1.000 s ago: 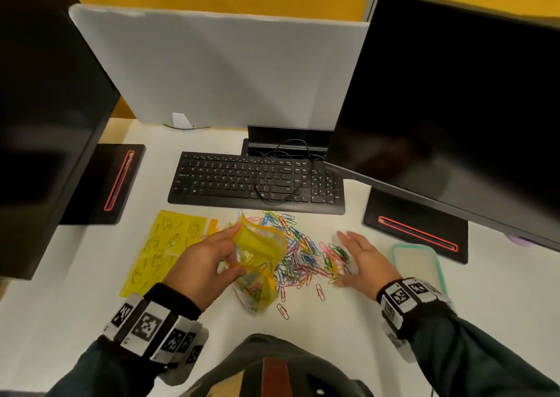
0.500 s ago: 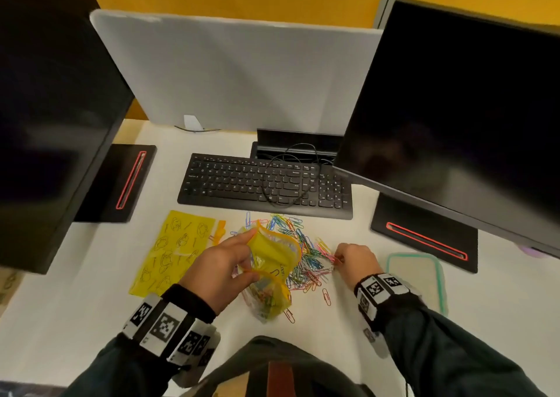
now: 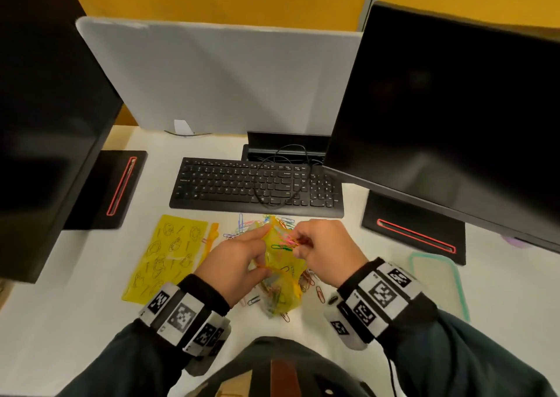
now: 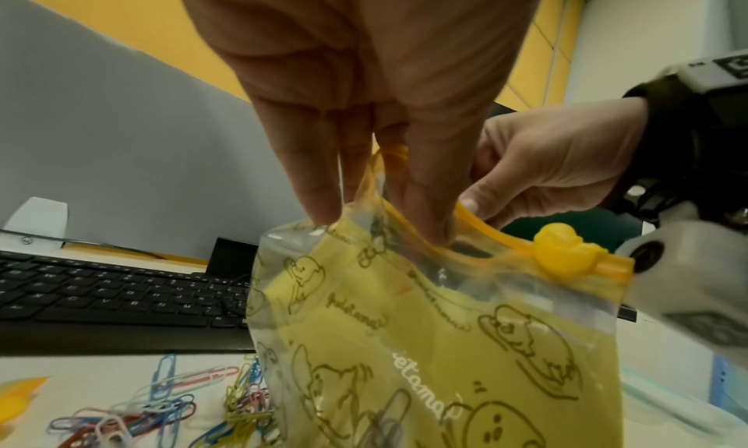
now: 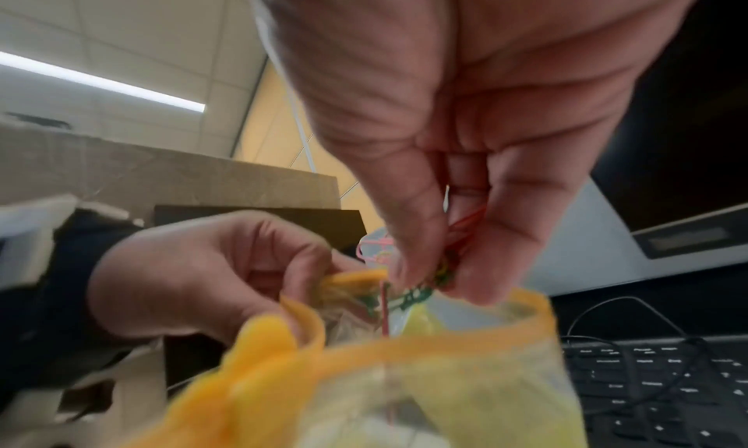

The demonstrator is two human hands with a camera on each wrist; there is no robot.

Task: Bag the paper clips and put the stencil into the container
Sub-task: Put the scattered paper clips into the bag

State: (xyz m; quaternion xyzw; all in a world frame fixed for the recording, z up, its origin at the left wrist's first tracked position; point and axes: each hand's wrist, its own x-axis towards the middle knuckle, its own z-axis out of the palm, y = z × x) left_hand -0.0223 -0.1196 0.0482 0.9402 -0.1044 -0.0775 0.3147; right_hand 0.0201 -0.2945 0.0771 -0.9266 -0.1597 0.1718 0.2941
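Note:
My left hand (image 3: 242,257) grips the rim of a yellow printed zip bag (image 3: 283,272) and holds its mouth wide above the desk; in the left wrist view my fingers (image 4: 425,199) pinch the orange zip strip of the bag (image 4: 445,343). My right hand (image 3: 318,248) pinches a bunch of coloured paper clips (image 5: 429,282) at the bag's mouth (image 5: 425,352). Loose paper clips (image 3: 248,225) lie on the desk behind and under the bag, others (image 4: 133,413) beside it. The yellow stencil (image 3: 166,255) lies flat to the left.
A clear container with a green rim (image 3: 436,278) sits at the right. A black keyboard (image 3: 257,187) with a looped cable lies behind the clips. Two dark monitors (image 3: 448,109) on black bases flank the desk, with a grey divider panel (image 3: 218,78) at the back.
My right hand gathered clips from the pile, closed on them and lifted them left to the bag's mouth. My left hand kept holding the bag wide.

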